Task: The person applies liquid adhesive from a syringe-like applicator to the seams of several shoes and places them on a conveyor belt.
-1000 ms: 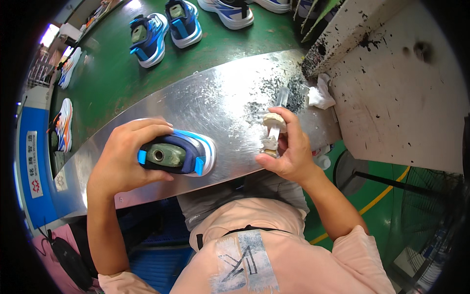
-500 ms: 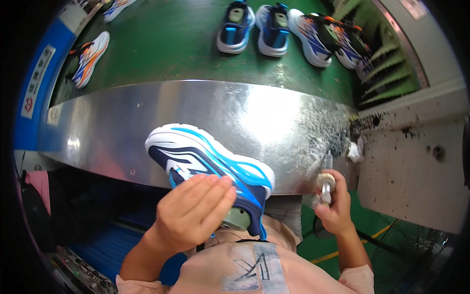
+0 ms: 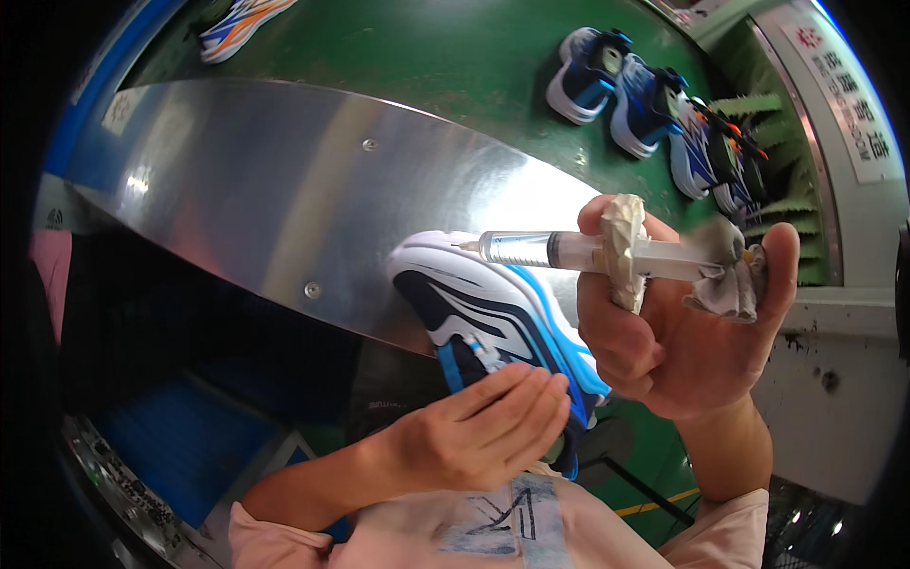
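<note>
My left hand (image 3: 483, 427) is closed on a white, navy and bright blue sneaker (image 3: 488, 313), gripping its upper from the near side. The shoe lies tilted on its side, its white sole turned away from me and its toe to the far left. Raised above the right part of the shoe, my right hand (image 3: 687, 346) is closed round a clear syringe (image 3: 521, 248). Off-white wrapping (image 3: 624, 251) covers the finger flange, and more wrapping sits at the plunger end by my thumb. The syringe tip points left, over the sneaker's white toe area; whether it touches cannot be told.
A shiny metal ledge (image 3: 256, 190) runs between me and a green conveyor belt (image 3: 408, 57). Several shoes stand on the belt at far right, by green fringe strips (image 3: 796, 223); an orange and white shoe (image 3: 242, 28) lies far left. A pale machine panel (image 3: 844, 379) borders the right.
My right hand has lifted the syringe from beside the ledge's right end to above the sneaker, tip now leftward. The view has turned, and the sneaker appears further right, still in my left hand.
</note>
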`<action>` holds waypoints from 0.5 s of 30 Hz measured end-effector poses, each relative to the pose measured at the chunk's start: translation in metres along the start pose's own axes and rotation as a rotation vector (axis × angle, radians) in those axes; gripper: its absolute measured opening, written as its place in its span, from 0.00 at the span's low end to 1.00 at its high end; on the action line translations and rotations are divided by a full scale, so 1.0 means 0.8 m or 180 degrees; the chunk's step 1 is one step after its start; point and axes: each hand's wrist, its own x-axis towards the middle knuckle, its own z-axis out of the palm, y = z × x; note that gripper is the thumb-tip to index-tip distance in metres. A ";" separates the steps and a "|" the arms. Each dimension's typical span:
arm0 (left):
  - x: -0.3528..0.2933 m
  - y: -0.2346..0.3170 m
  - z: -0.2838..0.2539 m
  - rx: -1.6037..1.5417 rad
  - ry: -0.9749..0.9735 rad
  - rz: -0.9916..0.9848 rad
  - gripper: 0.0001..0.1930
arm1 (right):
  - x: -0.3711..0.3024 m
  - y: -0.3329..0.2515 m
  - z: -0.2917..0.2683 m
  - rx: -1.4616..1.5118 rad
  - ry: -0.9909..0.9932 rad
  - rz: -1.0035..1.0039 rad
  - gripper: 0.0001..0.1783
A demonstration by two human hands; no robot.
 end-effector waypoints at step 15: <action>-0.017 -0.007 0.002 -0.0041 0.0115 0.0090 0.10 | 0.061 0.009 0.015 -0.0134 0.0143 0.0666 0.58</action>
